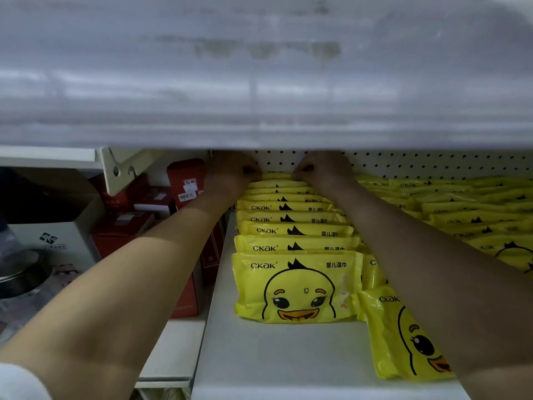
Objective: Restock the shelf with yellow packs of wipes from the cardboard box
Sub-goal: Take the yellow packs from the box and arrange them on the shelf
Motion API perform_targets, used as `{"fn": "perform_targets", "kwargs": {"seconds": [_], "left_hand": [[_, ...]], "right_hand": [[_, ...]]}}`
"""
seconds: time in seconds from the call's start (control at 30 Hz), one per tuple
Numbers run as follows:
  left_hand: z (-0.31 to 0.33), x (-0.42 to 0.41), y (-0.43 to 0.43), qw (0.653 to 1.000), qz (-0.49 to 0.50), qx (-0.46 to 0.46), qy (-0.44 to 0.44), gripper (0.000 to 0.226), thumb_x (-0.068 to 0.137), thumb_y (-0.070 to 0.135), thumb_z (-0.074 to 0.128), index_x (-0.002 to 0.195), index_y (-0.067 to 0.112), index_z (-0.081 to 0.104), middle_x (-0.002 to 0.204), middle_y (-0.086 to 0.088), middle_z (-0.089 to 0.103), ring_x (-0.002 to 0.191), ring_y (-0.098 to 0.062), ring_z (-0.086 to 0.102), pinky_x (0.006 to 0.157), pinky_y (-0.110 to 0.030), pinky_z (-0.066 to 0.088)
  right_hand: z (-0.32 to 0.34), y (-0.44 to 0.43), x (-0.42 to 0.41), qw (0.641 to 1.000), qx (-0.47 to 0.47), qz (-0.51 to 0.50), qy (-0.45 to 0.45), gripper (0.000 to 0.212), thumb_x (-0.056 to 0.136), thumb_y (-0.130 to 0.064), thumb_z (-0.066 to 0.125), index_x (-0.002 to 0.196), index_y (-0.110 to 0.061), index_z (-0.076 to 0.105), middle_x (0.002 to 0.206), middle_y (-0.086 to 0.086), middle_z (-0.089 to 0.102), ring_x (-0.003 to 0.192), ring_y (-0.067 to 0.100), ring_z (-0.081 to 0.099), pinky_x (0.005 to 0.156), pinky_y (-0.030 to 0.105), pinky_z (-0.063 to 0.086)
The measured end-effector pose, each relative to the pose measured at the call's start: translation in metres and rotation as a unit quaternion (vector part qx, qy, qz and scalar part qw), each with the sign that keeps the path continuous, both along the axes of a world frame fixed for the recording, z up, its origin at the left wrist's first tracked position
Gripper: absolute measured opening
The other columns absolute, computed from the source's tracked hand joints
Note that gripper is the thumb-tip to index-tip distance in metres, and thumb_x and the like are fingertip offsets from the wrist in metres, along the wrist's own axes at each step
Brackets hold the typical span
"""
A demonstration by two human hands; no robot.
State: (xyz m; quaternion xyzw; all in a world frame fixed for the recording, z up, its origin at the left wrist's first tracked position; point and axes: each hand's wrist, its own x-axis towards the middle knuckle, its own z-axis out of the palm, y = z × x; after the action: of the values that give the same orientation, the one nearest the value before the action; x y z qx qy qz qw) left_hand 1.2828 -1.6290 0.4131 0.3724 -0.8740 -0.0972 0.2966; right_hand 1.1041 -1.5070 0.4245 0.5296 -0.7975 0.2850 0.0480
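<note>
Overhead, blurred white board (pixel 259 67) across the whole upper half of the frame. Below, white shelf (pixel 274 359), running from lower centre up to a pegboard (pixel 432 163) at the back.

Already well stocked: one upright row of packs (pixel 294 230) up the centre, faces forward, with the duck-print front pack (pixel 297 287) lowest in the frame. Further rows (pixel 476 209) to the right, leaning and less tidy. At lower right, one loose pack (pixel 403 342), tilted, partly under the right forearm, close against the front pack's corner.

At left of the frame, beyond the shelf edge, red boxes (pixel 184 183) and a pale carton (pixel 57 238); possibly the supply box, cannot tell.

At upper centre, left hand (pixel 230 171) and right hand (pixel 320 171), deep in the shelf, tops hidden by the board. Fingers curled down onto the two top corners of the rear pack (pixel 277 176), apparently pinching it just in front of the pegboard.

Judged late in the job: centre row filled to the back, probably seating its rearmost pack. Left to do, by the look of it: stand up the loose pack, straighten the right-hand rows, and fill the bare front strip if stock remains.
</note>
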Motion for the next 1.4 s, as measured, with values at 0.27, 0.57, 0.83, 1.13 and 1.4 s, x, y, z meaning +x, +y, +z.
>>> {"fn": "perform_targets", "kwargs": {"seconds": [0.27, 0.57, 0.83, 1.13, 1.4], "left_hand": [[0.011, 0.002, 0.009, 0.998, -0.004, 0.025, -0.055, 0.015, 0.09, 0.038, 0.064, 0.082, 0.028, 0.07, 0.092, 0.002, 0.067, 0.104, -0.026, 0.059, 0.072, -0.026, 0.037], [0.037, 0.043, 0.08, 0.985, -0.036, 0.136, 0.102, 0.041, 0.103, 0.036, 0.045, 0.136, 0.014, 0.056, 0.143, -0.004, 0.052, 0.132, -0.021, 0.046, 0.102, -0.022, 0.033], [0.001, 0.097, 0.155, 0.936, -0.009, 0.261, 0.235, 0.064, 0.1, 0.06, 0.025, 0.148, 0.022, 0.04, 0.153, -0.002, 0.039, 0.143, -0.02, 0.032, 0.115, -0.028, 0.02], [-0.017, 0.107, 0.199, 0.859, -0.093, 0.415, 0.286, 0.067, 0.098, 0.062, 0.005, 0.139, 0.031, 0.048, 0.145, 0.002, 0.048, 0.131, -0.007, 0.04, 0.107, -0.026, 0.027], [-0.024, 0.08, 0.17, 0.796, -0.091, 0.499, 0.33, 0.083, 0.088, 0.079, 0.013, 0.119, 0.023, 0.067, 0.104, -0.003, 0.074, 0.101, -0.024, 0.069, 0.095, -0.044, 0.05]], "right_hand": [[0.006, 0.004, 0.006, 0.996, 0.02, -0.037, 0.076, 0.025, 0.089, -0.043, 0.067, 0.095, -0.021, 0.079, 0.098, 0.002, 0.07, 0.11, 0.026, 0.056, 0.092, 0.032, 0.042], [0.028, 0.073, 0.014, 0.997, -0.042, 0.062, -0.022, 0.027, 0.09, -0.046, 0.064, 0.103, -0.026, 0.076, 0.107, -0.007, 0.073, 0.099, 0.011, 0.065, 0.095, 0.036, 0.05], [0.027, 0.154, 0.06, 0.987, -0.072, 0.118, -0.077, 0.041, 0.093, -0.04, 0.065, 0.13, -0.023, 0.062, 0.129, -0.003, 0.064, 0.115, 0.008, 0.056, 0.097, 0.024, 0.04], [0.018, 0.204, 0.094, 0.989, -0.032, 0.115, -0.086, 0.055, 0.094, -0.05, 0.057, 0.144, -0.027, 0.048, 0.145, -0.005, 0.05, 0.136, 0.016, 0.04, 0.11, 0.036, 0.036], [-0.004, 0.186, 0.111, 0.987, 0.084, 0.127, -0.051, 0.069, 0.098, -0.063, 0.009, 0.158, -0.031, 0.002, 0.166, -0.01, -0.005, 0.151, 0.006, -0.01, 0.123, 0.04, -0.006]]}}
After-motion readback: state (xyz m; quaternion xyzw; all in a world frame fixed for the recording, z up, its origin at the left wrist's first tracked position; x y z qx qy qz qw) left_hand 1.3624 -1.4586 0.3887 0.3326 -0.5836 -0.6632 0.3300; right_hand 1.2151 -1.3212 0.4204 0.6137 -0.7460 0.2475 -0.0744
